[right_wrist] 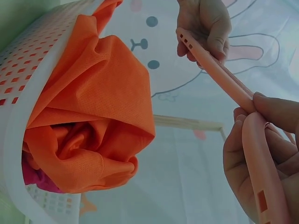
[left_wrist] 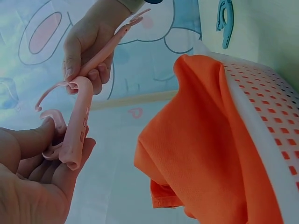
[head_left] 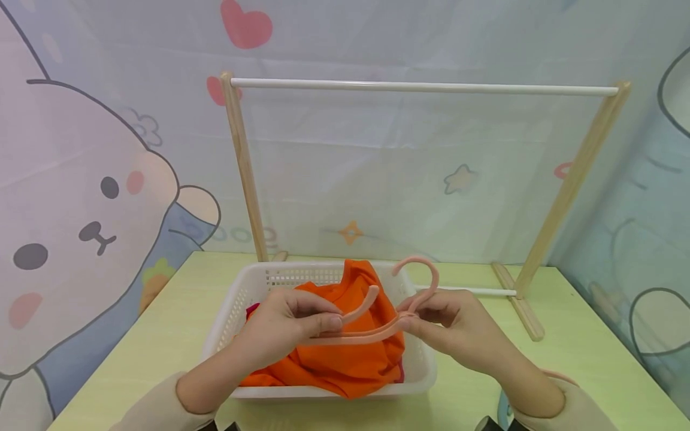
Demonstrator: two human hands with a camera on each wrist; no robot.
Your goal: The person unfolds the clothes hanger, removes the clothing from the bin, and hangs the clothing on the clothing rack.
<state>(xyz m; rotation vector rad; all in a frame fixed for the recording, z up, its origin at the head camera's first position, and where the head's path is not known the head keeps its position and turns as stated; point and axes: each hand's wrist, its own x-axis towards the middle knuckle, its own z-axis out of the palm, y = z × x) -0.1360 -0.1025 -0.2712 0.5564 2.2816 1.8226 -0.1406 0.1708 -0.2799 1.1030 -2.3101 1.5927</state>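
Observation:
A pink plastic folding hanger (head_left: 366, 339) is held between both hands above a white basket (head_left: 323, 392). My left hand (head_left: 275, 329) pinches one side of it with thumb and fingers, and a short curved piece sticks up from that grip. My right hand (head_left: 466, 329) pinches it at the base of its hook (head_left: 433, 278). In the left wrist view, my left fingers hold a slotted pink arm (left_wrist: 79, 121). Orange cloth (head_left: 350, 365) fills much of the basket, right behind and below the hands; how it is folded is hidden.
Behind the basket stands a rack with wooden posts (head_left: 571, 185) and a white top bar (head_left: 420, 88). A blue hanger (left_wrist: 226, 23) lies on the table (head_left: 156, 341), partly behind my right forearm. Magenta cloth (right_wrist: 39, 179) shows under the orange. Printed curtains surround the table.

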